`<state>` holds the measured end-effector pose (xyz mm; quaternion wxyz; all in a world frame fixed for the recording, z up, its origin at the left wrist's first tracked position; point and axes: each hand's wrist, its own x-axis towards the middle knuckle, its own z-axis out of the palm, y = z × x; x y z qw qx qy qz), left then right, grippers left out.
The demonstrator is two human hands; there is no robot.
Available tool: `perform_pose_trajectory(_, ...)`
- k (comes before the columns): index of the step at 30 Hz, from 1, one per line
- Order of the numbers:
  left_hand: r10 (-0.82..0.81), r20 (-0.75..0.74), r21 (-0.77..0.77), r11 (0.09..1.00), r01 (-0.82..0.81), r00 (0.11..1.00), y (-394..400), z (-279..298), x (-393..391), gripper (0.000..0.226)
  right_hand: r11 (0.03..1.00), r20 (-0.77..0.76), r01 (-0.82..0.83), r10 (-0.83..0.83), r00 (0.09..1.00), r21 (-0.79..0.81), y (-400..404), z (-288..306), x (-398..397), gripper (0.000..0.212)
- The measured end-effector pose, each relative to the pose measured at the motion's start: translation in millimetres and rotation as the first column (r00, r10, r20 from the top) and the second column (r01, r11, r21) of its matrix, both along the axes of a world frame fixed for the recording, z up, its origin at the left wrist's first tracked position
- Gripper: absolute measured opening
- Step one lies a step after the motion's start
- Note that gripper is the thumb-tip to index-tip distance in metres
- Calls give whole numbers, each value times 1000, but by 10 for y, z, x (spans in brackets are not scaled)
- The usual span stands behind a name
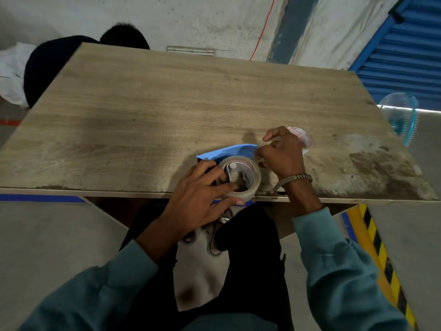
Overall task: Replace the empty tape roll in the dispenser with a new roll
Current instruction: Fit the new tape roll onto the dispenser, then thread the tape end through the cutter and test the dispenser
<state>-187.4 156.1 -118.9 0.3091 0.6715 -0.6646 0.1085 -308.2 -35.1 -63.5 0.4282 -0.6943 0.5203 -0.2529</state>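
A blue tape dispenser (pixel 229 151) lies on its side near the front edge of the wooden table (pixel 143 111). A clear tape roll (pixel 254 180) sits on its hub. My left hand (pixel 202 194) grips the dispenser and roll from the near side, thumb at the table edge. My right hand (pixel 284 154) pinches at the roll's right edge beside the blue front part; I cannot tell if it holds the tape end. Behind my right hand lies an empty core (pixel 303 137) with red print, partly hidden.
A person in dark clothes (pixel 55 65) crouches past the table's far left corner. A blue-framed fan (pixel 401 118) stands off the right edge. Yellow-black floor tape (pixel 379 254) runs at lower right. My legs and shoes are under the table.
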Motion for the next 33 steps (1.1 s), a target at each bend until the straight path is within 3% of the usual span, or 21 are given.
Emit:
perform_pose_trajectory(5, -28, -12, -1, 1000, 28, 1000, -31, -36, 45, 47, 979, 61, 198, -200, 978, 35, -88, -98, -260, 29)
perform_pose_trajectory(12, -21, 1, -6, 1000, 21, 1000, -79, -62, 33, 50, 956, 160, 266, -284, 945, 121, -31, 67, -602, 33)
perform_pose_trajectory(17, 17, 13, 18, 1000, -17, 1000, -53, -26, 6, 42, 960, 169, 259, -275, 946, 107, 33, 62, -615, 29)
perform_pose_trajectory(22, 65, 3, 49, 997, -65, 998, -52, -9, -100, 40, 980, 170, 175, -158, 973, -90, 75, 37, -453, 21)
perform_pose_trajectory(27, 206, -5, 69, 976, -205, 979, 2, 39, -435, 40, 993, 198, 91, -74, 977, -80, 57, 66, -130, 21)
perform_pose_trajectory(30, 234, -91, 30, 972, -232, 968, 78, 118, -475, 50, 996, 214, 68, -53, 975, -63, 22, 28, -28, 21)
perform_pose_trajectory(33, 312, -177, 68, 950, -305, 934, 73, 145, -177, 78, 997, 221, 47, -32, 975, -62, 12, -54, 9, 21)
